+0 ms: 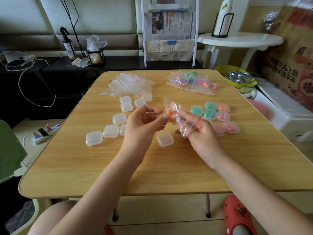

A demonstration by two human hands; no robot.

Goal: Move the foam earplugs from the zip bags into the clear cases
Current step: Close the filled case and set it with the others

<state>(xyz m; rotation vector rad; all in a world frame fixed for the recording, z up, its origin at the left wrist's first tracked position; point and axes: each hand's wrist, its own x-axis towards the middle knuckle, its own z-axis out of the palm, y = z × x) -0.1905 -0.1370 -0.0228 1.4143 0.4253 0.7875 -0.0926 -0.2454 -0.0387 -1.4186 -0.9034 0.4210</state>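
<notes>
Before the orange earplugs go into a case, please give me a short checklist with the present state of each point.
1. Zip bag held by right hand: ok.
2. Orange earplug pinched by left hand: ok.
3. Earplug fully out of the bag: cannot tell.
4. Empty case near the hands on the table: ok.
5. That case's lid open: not ok, it looks closed.
6. Filled cases kept apart from the empty ones: ok.
</notes>
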